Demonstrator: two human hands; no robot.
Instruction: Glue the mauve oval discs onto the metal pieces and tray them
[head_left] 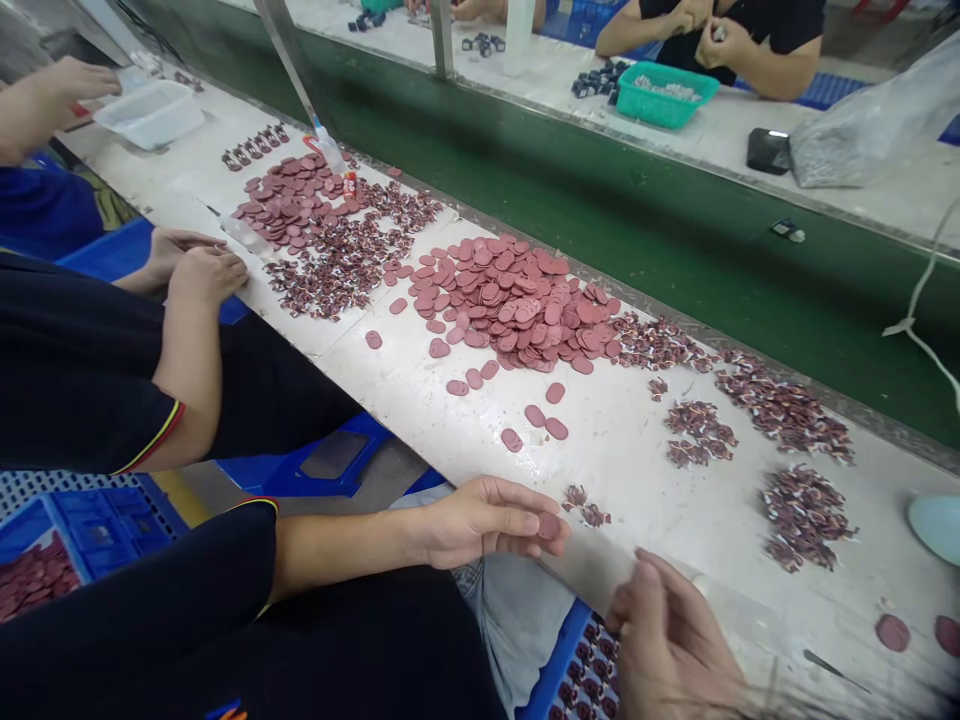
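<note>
My left hand (499, 522) pinches a small pinkish-red oval disc (549, 526) between thumb and fingers, just over the table's near edge. To its right, my right hand (667, 640) is slightly blurred, its thumb and index finger drawn together; anything between them is too small to make out. Two small brown pieces with white bits (586, 506) lie on the table just past my left fingertips. A translucent bottle (742, 612) with a thin metal tip (834, 670) rests beside my right hand. Beyond, a large heap of pinkish-red oval discs (517, 300) covers the table's middle.
Piles of small brown pieces (806, 515) lie right of the discs. Two round reddish pieces (892, 632) sit at far right. A blue crate (559, 665) with assembled pieces stands below the edge. At left a co-worker's hands (199, 268) rest at the table edge. A green belt (675, 240) runs behind.
</note>
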